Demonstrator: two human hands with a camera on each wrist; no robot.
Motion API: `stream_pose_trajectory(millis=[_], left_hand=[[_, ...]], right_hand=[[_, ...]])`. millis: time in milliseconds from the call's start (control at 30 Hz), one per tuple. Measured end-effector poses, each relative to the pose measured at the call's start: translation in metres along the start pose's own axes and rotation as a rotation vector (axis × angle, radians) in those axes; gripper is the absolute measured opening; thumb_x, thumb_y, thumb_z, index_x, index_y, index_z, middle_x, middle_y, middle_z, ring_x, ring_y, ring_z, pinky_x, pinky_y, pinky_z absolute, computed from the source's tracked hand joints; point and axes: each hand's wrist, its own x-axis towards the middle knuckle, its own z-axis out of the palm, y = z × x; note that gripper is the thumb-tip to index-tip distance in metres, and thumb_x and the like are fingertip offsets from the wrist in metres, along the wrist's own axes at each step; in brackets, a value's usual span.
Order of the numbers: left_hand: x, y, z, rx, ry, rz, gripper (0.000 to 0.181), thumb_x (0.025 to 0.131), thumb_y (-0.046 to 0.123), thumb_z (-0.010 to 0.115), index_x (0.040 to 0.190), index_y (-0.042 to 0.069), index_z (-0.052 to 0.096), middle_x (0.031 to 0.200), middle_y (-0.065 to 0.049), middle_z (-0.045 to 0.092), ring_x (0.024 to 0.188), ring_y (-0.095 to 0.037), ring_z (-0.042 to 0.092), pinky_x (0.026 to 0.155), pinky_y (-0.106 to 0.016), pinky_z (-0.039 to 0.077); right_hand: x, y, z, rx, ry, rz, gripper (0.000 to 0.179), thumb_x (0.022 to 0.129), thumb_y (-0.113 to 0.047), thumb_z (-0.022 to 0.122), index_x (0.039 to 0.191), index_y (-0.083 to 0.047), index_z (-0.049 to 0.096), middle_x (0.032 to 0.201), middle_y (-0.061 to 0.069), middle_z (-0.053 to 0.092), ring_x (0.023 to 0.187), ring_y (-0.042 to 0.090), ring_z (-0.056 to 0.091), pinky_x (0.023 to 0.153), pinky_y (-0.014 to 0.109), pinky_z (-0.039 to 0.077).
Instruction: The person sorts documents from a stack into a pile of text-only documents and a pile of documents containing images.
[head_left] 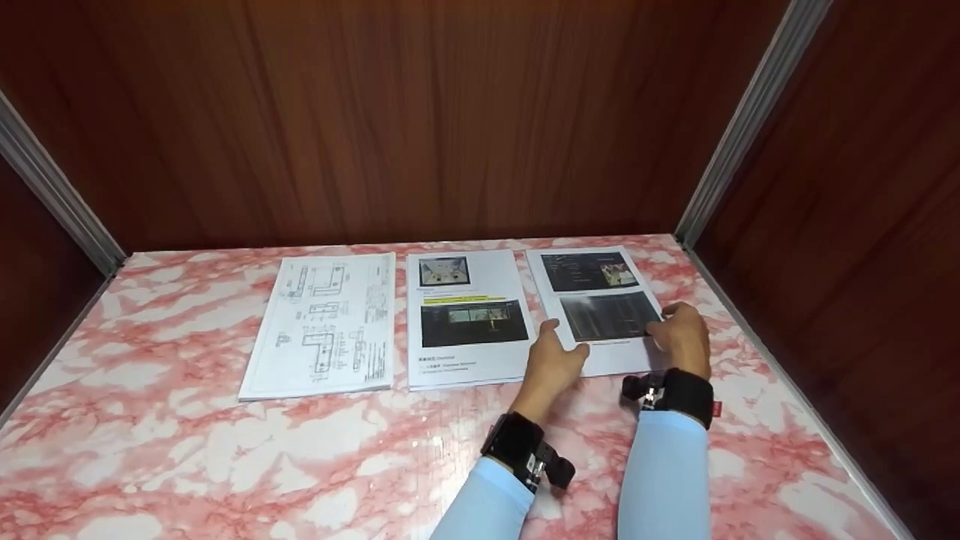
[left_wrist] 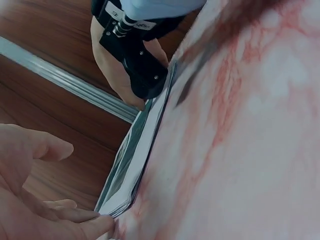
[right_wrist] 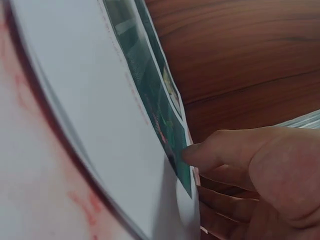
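A stack of printed sheets (head_left: 611,356) with two dark pictures lies at the right of a row of three paper stacks. My right hand (head_left: 681,337) holds its right edge, the thumb (right_wrist: 197,152) on top and the other fingers at the side, partly hidden. At its near left corner is my left hand (head_left: 553,366), thumb raised off the paper. In the left wrist view, fingertips (left_wrist: 102,225) of that hand touch the sheet corner (left_wrist: 117,206). Close on the left lies the middle stack (head_left: 472,364), which has a yellow highlighted line.
At the left lies a stack of technical drawings (head_left: 322,322). The tabletop (head_left: 225,465) has a red and white marbled pattern. Brown wood-grain panels (head_left: 450,120) enclose the back and sides, with metal posts (head_left: 739,135) in the corners.
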Motion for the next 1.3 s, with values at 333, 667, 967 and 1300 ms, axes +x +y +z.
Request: stream_pose_trajectory(millis=[333, 667, 967, 1300], left_hand=[[0.001, -0.003, -0.003, -0.031, -0.032, 0.012, 0.058, 0.091, 0.015, 0.070, 0.142, -0.006, 0.051, 0.136, -0.029, 0.062, 0.132, -0.038, 0.058, 0.112, -0.042, 0.045], [0.000, -0.001, -0.003, 0.020, -0.086, -0.040, 0.069, 0.094, 0.018, 0.067, 0.149, -0.014, 0.042, 0.149, -0.031, 0.051, 0.141, -0.039, 0.048, 0.119, -0.041, 0.037], [0.000, 0.002, -0.005, 0.080, -0.071, 0.036, 0.064, 0.093, 0.016, 0.066, 0.145, -0.015, 0.048, 0.143, -0.031, 0.057, 0.135, -0.039, 0.055, 0.114, -0.042, 0.043], [0.002, -0.002, -0.008, -0.108, 0.058, 0.041, 0.031, 0.087, 0.007, 0.077, 0.115, -0.005, 0.072, 0.082, -0.002, 0.073, 0.070, -0.008, 0.062, 0.071, -0.025, 0.054]], right_hand=[[-0.005, 0.002, -0.001, 0.000, -0.010, 0.047, 0.060, 0.091, -0.010, 0.061, 0.144, 0.014, 0.048, 0.144, 0.036, 0.050, 0.131, 0.050, 0.050, 0.113, 0.055, 0.040], [-0.006, 0.002, 0.003, 0.006, 0.056, 0.044, 0.059, 0.088, -0.011, 0.063, 0.141, 0.013, 0.053, 0.141, 0.035, 0.054, 0.129, 0.051, 0.052, 0.111, 0.055, 0.041], [-0.003, -0.001, 0.000, 0.044, 0.090, 0.074, 0.053, 0.091, -0.012, 0.064, 0.141, 0.004, 0.058, 0.140, 0.029, 0.058, 0.127, 0.045, 0.054, 0.108, 0.052, 0.044], [-0.016, 0.001, -0.032, 0.034, -0.120, 0.021, 0.043, 0.096, -0.020, 0.064, 0.131, 0.005, 0.061, 0.128, 0.028, 0.058, 0.105, 0.037, 0.055, 0.088, 0.045, 0.047]])
